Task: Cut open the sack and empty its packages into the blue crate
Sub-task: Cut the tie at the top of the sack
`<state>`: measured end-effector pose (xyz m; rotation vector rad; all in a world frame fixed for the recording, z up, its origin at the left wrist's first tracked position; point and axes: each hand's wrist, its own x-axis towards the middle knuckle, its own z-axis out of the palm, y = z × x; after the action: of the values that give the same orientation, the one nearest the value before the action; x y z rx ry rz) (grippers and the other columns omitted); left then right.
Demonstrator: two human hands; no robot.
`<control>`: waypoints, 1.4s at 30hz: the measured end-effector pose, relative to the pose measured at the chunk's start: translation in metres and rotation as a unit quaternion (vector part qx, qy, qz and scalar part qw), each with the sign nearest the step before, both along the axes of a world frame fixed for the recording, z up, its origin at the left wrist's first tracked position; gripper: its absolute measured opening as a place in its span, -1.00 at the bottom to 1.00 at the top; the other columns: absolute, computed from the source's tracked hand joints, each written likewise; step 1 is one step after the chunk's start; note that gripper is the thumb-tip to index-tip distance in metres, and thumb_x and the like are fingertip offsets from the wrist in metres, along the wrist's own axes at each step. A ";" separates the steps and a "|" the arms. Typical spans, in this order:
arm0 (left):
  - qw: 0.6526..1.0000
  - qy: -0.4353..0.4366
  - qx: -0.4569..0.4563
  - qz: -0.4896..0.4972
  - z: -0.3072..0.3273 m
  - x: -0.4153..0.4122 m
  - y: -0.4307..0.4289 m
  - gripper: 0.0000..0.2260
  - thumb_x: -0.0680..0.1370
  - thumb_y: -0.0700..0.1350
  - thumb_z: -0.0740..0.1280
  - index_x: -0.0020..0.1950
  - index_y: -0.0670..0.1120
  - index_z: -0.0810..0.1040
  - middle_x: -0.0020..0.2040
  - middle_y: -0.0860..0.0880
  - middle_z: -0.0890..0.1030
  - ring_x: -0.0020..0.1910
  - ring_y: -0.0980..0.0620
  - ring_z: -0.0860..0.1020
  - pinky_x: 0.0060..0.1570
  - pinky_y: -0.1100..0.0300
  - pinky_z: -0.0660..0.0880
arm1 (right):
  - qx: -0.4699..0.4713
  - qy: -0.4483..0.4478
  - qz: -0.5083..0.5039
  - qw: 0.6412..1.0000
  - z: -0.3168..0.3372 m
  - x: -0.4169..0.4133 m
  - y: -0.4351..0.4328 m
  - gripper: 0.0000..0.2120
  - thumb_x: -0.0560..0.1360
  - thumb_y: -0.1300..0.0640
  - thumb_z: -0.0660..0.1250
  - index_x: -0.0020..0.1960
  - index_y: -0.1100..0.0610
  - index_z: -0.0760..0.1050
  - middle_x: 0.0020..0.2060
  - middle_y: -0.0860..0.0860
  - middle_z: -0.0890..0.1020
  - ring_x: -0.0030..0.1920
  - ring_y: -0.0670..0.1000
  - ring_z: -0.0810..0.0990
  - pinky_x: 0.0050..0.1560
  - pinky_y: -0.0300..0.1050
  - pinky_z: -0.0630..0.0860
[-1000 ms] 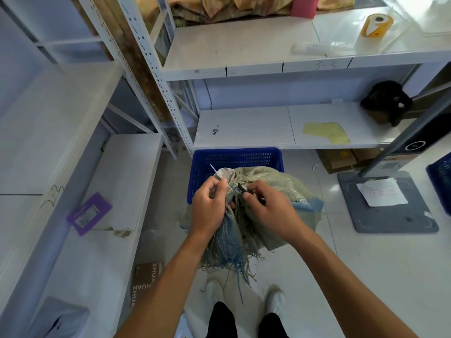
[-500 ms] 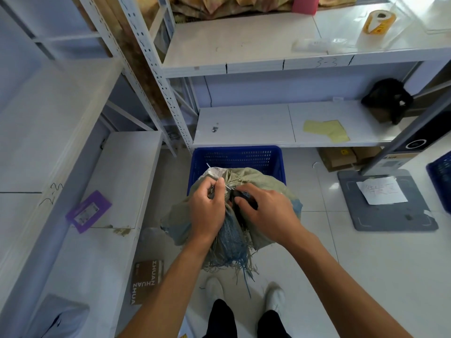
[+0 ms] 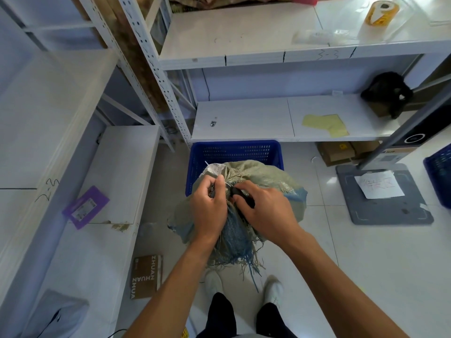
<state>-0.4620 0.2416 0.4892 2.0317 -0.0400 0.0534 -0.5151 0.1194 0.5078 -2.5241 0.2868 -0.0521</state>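
Observation:
A greenish woven sack [image 3: 266,178] with a frayed blue-and-tan mouth rests over the near edge of the blue crate [image 3: 234,152] on the floor. My left hand [image 3: 210,208] grips the gathered neck of the sack just below a white paper tag [image 3: 214,170]. My right hand [image 3: 264,212] presses against the same neck from the right and holds a small dark tool [image 3: 240,193], mostly hidden by the fingers. The crate's inside is largely hidden by the sack.
White metal shelving [image 3: 244,118] stands behind the crate and along the left. A purple parcel [image 3: 85,207] lies on the left shelf, a brown box [image 3: 146,275] on the floor, a grey scale base [image 3: 383,193] and another blue crate [image 3: 439,174] to the right.
The sack has shifted slightly and its body has spread lower to the left. My right hand has closed in against the neck beside the left hand.

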 end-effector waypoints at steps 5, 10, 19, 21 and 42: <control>1.000 -0.003 0.010 0.011 0.003 0.000 0.001 -0.70 0.67 0.00 0.28 -0.18 -0.15 0.53 -0.33 -0.06 0.59 -0.26 0.05 0.53 -0.39 0.40 0.41 | -0.024 0.011 0.005 1.000 0.001 0.003 0.002 -0.66 0.60 -0.19 0.19 0.31 -0.13 0.50 0.00 -0.02 0.72 -0.02 0.07 0.67 -0.09 0.02 0.61; 1.000 0.002 -0.004 0.021 0.005 -0.003 0.000 -0.71 0.68 -0.02 0.27 -0.16 -0.15 0.54 -0.32 -0.06 0.59 -0.35 0.26 0.51 -0.37 0.43 0.43 | -0.037 0.016 -0.016 0.999 0.000 0.005 0.013 -0.69 0.61 -0.18 0.14 0.27 -0.11 0.48 -0.04 -0.01 0.71 -0.05 0.09 0.67 -0.12 0.03 0.62; 0.998 0.003 -0.046 0.048 -0.009 0.000 -0.003 -0.73 0.68 -0.01 0.26 -0.16 -0.11 0.55 -0.30 0.05 0.61 -0.31 0.17 0.56 -0.35 0.39 0.47 | -0.068 0.010 -0.066 0.995 -0.002 0.007 0.039 -0.71 0.65 -0.12 0.10 0.23 0.00 0.44 0.01 -0.03 0.70 -0.05 0.10 0.68 -0.17 -0.01 0.56; 0.998 -0.001 -0.049 0.051 -0.011 0.001 -0.003 -0.72 0.68 -0.03 0.27 -0.18 -0.11 0.53 -0.33 0.05 0.59 -0.34 0.18 0.54 -0.36 0.39 0.44 | -0.073 0.013 -0.071 0.995 -0.002 0.008 0.042 -0.70 0.66 -0.13 0.08 0.21 0.01 0.44 0.01 -0.03 0.70 -0.07 0.11 0.68 -0.17 0.00 0.55; 0.995 -0.087 -0.011 0.042 -0.013 0.022 -0.004 -0.75 0.65 -0.08 0.33 -0.21 -0.12 0.53 -0.39 0.08 0.54 -0.31 0.06 0.54 -0.42 0.38 0.38 | -0.119 0.019 -0.083 0.989 0.005 0.033 0.043 -0.68 0.69 -0.05 0.04 0.07 0.11 0.49 -0.06 0.03 0.64 -0.16 0.13 0.64 -0.30 -0.05 0.34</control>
<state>-0.4404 0.2372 0.4762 2.0023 -0.0628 0.2829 -0.4826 0.1629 0.5133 -2.7339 0.5338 -0.1089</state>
